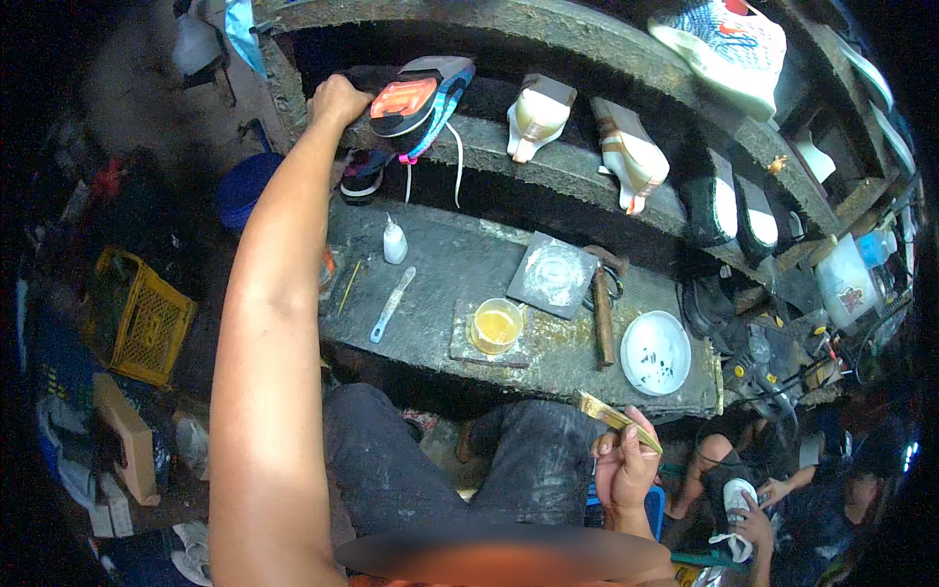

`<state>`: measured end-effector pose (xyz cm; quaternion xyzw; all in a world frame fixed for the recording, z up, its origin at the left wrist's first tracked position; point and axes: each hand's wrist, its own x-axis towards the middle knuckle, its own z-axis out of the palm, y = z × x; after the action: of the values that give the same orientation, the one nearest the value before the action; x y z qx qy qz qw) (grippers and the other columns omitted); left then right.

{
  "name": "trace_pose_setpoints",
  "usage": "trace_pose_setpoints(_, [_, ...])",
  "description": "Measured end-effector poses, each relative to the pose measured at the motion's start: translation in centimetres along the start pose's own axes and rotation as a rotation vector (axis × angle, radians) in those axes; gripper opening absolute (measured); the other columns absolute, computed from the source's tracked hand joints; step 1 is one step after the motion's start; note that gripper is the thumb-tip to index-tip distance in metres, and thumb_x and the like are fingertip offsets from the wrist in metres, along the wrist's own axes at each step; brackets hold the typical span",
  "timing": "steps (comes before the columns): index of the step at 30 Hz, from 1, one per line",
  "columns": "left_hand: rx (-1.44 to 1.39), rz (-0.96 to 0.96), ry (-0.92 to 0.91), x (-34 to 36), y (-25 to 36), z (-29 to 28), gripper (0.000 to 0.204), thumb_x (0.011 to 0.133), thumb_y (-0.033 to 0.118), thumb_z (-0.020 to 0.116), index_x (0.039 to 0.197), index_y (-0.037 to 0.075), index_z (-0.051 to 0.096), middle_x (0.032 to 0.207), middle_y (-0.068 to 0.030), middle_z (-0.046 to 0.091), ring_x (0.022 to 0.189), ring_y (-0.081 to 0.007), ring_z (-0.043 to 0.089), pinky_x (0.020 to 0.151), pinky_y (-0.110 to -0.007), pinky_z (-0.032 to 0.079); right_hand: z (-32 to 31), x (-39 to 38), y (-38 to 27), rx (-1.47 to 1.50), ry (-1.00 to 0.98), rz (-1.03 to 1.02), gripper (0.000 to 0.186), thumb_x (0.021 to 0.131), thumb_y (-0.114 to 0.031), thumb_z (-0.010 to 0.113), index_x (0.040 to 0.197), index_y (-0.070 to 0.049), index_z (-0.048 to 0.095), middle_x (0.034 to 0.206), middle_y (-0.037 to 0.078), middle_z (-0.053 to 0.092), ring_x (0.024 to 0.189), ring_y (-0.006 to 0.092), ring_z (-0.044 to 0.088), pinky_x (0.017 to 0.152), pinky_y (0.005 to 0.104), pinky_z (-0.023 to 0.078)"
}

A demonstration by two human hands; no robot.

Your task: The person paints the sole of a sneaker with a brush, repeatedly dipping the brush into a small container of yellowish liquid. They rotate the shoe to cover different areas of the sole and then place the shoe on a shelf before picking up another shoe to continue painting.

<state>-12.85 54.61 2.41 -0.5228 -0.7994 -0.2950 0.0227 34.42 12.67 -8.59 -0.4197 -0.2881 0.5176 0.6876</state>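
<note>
My left hand (338,102) reaches to the shelf on the far left, its fingers curled and partly out of sight; what they hold, if anything, cannot be made out. Just right of it, a blue and black sports shoe (445,90) lies with its orange-patched sole upward and its white lace hanging. My right hand (626,470) grips a narrow flat brush (616,421) above my right knee. On the bench ahead stands a tub of yellowish liquid (497,327). Near it are a white squeeze bottle (394,241) and a putty knife (393,305).
A hammer (603,318), a dark square plate with white residue (554,275) and a white bowl (655,352) occupy the bench's right side. More upturned shoes (628,161) line the shelves. A yellow crate (147,318) stands left. At lower right, another person's hands hold a shoe (740,504).
</note>
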Motion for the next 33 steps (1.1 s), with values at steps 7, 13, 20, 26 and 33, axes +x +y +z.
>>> trace_pose_setpoints(7, [-0.090,0.200,0.294,-2.1,-1.8,-0.8,0.048,0.081,0.039,0.078,0.106,-0.002,0.071,0.113,-0.0254,0.069,0.109,-0.0392,0.066,0.094,-0.045,0.052,-0.6,0.0,0.0,0.065,0.026,-0.006,0.031,0.101,-0.014,0.061,0.126,0.002,0.057,0.083,0.012,0.064,0.065,0.0200,0.060,0.058,0.0376,0.052])
trace_pose_setpoints(13, [-0.007,0.202,-0.027,-9.6,-7.7,-5.4,0.033,0.087,0.035,0.072,0.095,0.003,0.073,0.094,-0.0212,0.073,0.093,-0.0373,0.070,0.083,-0.045,0.054,-2.8,0.0,0.0,0.021,0.014,0.013,0.037,0.101,-0.018,0.061,0.131,0.002,0.052,0.092,0.011,0.064,0.066,0.0181,0.058,0.059,0.0359,0.050])
trace_pose_setpoints(20, [0.584,0.270,-0.718,-9.3,-4.9,2.0,0.079,0.090,0.050,0.068,0.146,-0.001,0.045,0.140,-0.0242,0.056,0.126,-0.0376,0.058,0.107,-0.042,0.046,-2.9,-0.5,0.1,0.063,-0.020,-0.009,0.036,0.101,-0.019,0.061,0.130,0.002,0.054,0.090,0.011,0.064,0.066,0.0186,0.058,0.058,0.0361,0.050])
trace_pose_setpoints(26, [0.811,0.301,-0.700,-5.5,-5.5,10.2,0.047,0.086,0.023,0.068,0.128,0.003,0.065,0.136,-0.0214,0.060,0.126,-0.0343,0.059,0.106,-0.042,0.048,-3.6,-1.1,-0.8,0.037,0.006,-0.034,0.036,0.101,-0.019,0.061,0.131,0.000,0.055,0.091,0.012,0.065,0.066,0.0185,0.059,0.059,0.0363,0.050])
trace_pose_setpoints(33, [0.293,0.256,-0.593,-7.9,-4.8,8.2,0.049,0.091,0.036,0.066,0.116,-0.006,0.068,0.124,-0.0311,0.063,0.119,-0.0408,0.061,0.099,-0.043,0.048,-5.0,-1.8,-1.3,0.109,-0.009,-0.012,0.032,0.101,-0.018,0.060,0.128,0.001,0.056,0.092,0.013,0.066,0.067,0.0188,0.060,0.060,0.0362,0.051])
